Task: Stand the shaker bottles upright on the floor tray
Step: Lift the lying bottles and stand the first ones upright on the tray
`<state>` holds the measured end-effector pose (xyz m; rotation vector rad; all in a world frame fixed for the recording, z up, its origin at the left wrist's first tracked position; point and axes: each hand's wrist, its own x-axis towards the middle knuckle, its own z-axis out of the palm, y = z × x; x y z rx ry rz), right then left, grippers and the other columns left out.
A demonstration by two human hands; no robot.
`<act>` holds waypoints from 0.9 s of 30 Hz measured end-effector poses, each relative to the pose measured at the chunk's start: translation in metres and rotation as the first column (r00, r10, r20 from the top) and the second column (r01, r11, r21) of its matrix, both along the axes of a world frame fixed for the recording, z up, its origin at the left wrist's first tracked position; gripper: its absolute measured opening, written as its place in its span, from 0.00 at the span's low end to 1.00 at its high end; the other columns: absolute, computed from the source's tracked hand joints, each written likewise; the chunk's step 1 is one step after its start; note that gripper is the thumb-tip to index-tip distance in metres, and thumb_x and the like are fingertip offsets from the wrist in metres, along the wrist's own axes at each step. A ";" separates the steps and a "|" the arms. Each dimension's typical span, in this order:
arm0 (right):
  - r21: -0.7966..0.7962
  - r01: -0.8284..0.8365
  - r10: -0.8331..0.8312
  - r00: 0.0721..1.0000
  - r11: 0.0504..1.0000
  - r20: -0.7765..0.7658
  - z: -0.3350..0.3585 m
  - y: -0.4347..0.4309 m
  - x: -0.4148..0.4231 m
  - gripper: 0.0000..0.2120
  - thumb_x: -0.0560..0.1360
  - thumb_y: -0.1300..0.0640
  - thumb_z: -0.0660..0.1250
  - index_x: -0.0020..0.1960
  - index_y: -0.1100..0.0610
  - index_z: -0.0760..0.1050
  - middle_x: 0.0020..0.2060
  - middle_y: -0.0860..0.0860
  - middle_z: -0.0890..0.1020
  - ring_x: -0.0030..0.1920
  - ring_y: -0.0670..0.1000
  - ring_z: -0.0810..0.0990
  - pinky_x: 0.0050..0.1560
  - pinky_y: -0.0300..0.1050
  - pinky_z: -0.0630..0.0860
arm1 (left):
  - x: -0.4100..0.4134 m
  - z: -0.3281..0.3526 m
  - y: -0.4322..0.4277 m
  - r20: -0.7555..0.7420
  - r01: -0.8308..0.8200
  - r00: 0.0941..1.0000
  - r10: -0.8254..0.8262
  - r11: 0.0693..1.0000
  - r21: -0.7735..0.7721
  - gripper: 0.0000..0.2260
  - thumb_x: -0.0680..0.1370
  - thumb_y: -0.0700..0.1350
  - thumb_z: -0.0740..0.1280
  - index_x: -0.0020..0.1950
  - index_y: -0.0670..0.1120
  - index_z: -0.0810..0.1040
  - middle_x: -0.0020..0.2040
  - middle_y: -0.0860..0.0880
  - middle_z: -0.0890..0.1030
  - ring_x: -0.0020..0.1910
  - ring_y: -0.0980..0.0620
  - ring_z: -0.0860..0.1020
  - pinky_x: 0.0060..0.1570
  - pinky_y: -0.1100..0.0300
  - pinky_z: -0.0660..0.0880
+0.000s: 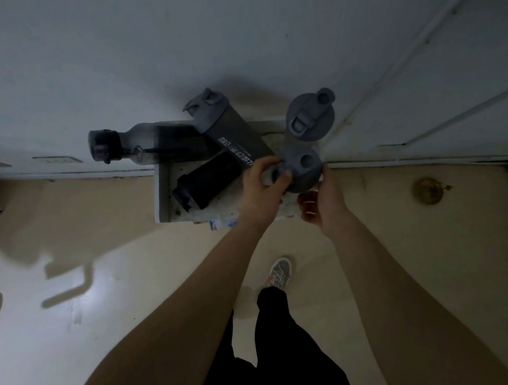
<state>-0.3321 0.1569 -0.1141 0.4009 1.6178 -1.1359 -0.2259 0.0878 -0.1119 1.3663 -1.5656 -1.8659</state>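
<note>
With one grey-lidded shaker (310,113) upright on the floor tray (164,192), our left hand (264,182) and right hand (321,207) close around a second shaker (304,168); three bottles lie tipped.

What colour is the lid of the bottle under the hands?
Grey lid, seen best in the head view.

Two bottles (309,113) upright at tray (164,192) right; three apparently lying tilted at left.
</note>
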 end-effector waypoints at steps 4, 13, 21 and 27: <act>0.045 -0.066 0.069 0.996 0.997 -0.060 0.008 0.006 -0.010 0.32 0.79 0.32 0.47 0.49 0.55 0.79 0.42 0.55 0.84 0.41 0.56 0.81 0.41 0.48 0.80 | -0.012 0.004 0.012 0.006 0.065 0.998 -0.064 0.997 -0.032 0.13 0.74 0.48 0.70 0.57 0.49 0.73 0.55 0.49 0.78 0.46 0.40 0.83 0.44 0.43 0.82; 0.058 -0.007 0.016 0.988 0.998 -0.154 0.004 0.016 -0.004 0.27 0.79 0.34 0.52 0.48 0.52 0.80 0.41 0.57 0.82 0.38 0.54 0.79 0.43 0.51 0.82 | -0.008 0.002 0.022 0.079 0.079 0.994 -0.081 0.996 0.031 0.17 0.79 0.44 0.66 0.67 0.52 0.70 0.53 0.46 0.79 0.45 0.46 0.84 0.50 0.46 0.82; 0.110 -0.056 0.079 0.971 0.992 -0.226 -0.003 0.029 -0.006 0.30 0.79 0.34 0.50 0.54 0.55 0.81 0.43 0.58 0.84 0.39 0.55 0.81 0.46 0.55 0.83 | -0.005 -0.001 0.031 0.133 0.130 0.982 -0.133 0.991 0.033 0.16 0.77 0.45 0.67 0.62 0.57 0.69 0.50 0.49 0.80 0.46 0.44 0.84 0.51 0.41 0.80; 0.122 0.064 -0.040 0.980 0.990 -0.193 0.004 0.043 0.011 0.22 0.82 0.40 0.50 0.53 0.56 0.74 0.41 0.57 0.81 0.39 0.56 0.79 0.51 0.57 0.80 | 0.004 0.006 0.023 0.148 0.135 0.977 -0.155 0.982 0.134 0.20 0.79 0.45 0.67 0.70 0.50 0.68 0.51 0.51 0.79 0.47 0.45 0.83 0.51 0.46 0.80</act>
